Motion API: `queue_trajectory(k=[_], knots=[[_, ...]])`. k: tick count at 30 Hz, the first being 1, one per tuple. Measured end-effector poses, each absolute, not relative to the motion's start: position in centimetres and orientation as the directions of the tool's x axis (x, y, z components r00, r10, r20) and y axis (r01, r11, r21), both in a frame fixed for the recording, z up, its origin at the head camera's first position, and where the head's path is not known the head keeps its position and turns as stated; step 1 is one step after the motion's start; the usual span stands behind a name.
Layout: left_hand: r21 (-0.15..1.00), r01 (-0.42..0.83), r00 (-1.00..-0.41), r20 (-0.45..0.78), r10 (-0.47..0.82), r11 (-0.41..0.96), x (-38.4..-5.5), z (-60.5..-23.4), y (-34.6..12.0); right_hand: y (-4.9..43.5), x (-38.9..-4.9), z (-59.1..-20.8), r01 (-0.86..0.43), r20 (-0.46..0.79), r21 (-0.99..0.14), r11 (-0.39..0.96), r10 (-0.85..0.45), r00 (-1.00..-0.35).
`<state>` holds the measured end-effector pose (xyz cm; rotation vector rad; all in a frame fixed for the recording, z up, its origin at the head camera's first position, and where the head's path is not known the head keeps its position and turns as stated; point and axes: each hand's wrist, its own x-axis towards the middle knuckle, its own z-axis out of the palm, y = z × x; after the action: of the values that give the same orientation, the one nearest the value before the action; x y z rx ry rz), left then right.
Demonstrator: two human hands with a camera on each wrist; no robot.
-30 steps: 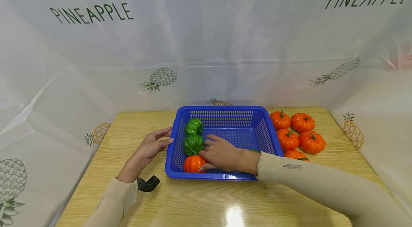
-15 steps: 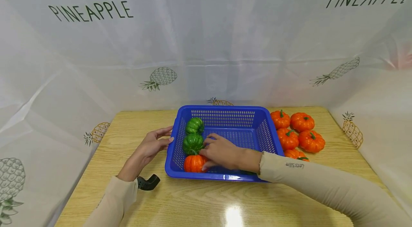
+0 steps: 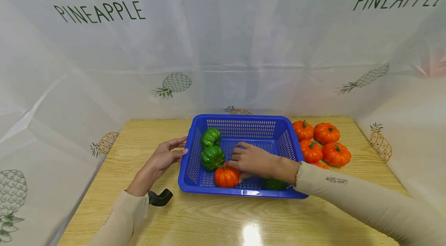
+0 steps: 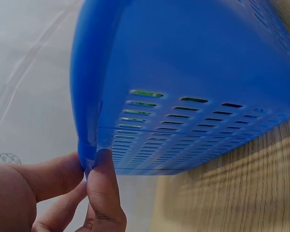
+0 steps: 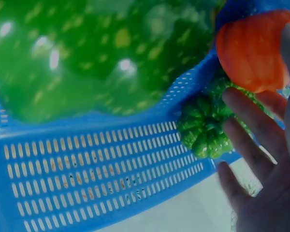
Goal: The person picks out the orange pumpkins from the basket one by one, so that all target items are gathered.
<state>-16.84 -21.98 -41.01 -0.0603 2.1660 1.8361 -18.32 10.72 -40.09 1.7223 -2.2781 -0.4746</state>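
Observation:
Inside the blue plastic basket [image 3: 240,116], my right hand [image 3: 256,160] grips a small orange pumpkin [image 3: 226,177] near the front wall, thumb on one side and index finger on the other. Two green pumpkins [image 3: 212,157] sit behind it along the left wall. A third green pumpkin [image 3: 275,184], partly under my right forearm, lies in the front right corner; it looms large and speckled in the right wrist view. On the basket's left side, my left hand [image 3: 165,158] pinches the rim [image 4: 88,111] between thumb and fingers, as the left wrist view shows.
Several orange pumpkins [image 3: 326,133] rest on the wooden table [image 3: 216,219] just right of the basket, one partly hidden by it. A black curved object [image 3: 161,198] is beside my left wrist. A pale sheet printed with pineapples [image 3: 223,44] hangs behind the table.
My right hand has shifted right with the orange pumpkin, away from the left wall. The nearer green pumpkin has moved slightly right. My left hand stays on the rim.

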Motion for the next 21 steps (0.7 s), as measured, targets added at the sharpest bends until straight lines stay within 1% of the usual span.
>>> queue_trajectory(k=[5,9,12,17,21], knots=[[0.956,-0.231,-0.954,-0.259,0.148,0.182,-16.78,-40.87,-21.88,10.75,-17.86,-40.09,-0.903,-0.050,0.254,0.346,-0.928,-0.369],[0.957,-0.222,-0.957,-0.250,0.147,0.186,-16.75,-40.92,-21.88,10.37,-17.67,-40.22,-0.893,-0.052,0.162,0.419,-0.900,-0.432],[0.959,-0.213,-0.959,-0.242,0.149,0.186,-16.76,-41.00,-21.90,10.14,-17.70,-40.27,-0.885,-0.051,0.099,0.455,-0.886,-0.461],[0.960,-0.210,-0.959,-0.239,0.150,0.186,-16.81,-41.08,-21.92,9.93,-17.87,-40.49,-0.870,-0.083,0.028,0.491,-0.867,-0.492],[0.958,-0.217,-0.959,-0.245,0.143,0.186,-16.84,-41.11,-21.90,10.01,-17.94,-40.52,-0.872,-0.088,0.036,0.487,-0.868,-0.489]])
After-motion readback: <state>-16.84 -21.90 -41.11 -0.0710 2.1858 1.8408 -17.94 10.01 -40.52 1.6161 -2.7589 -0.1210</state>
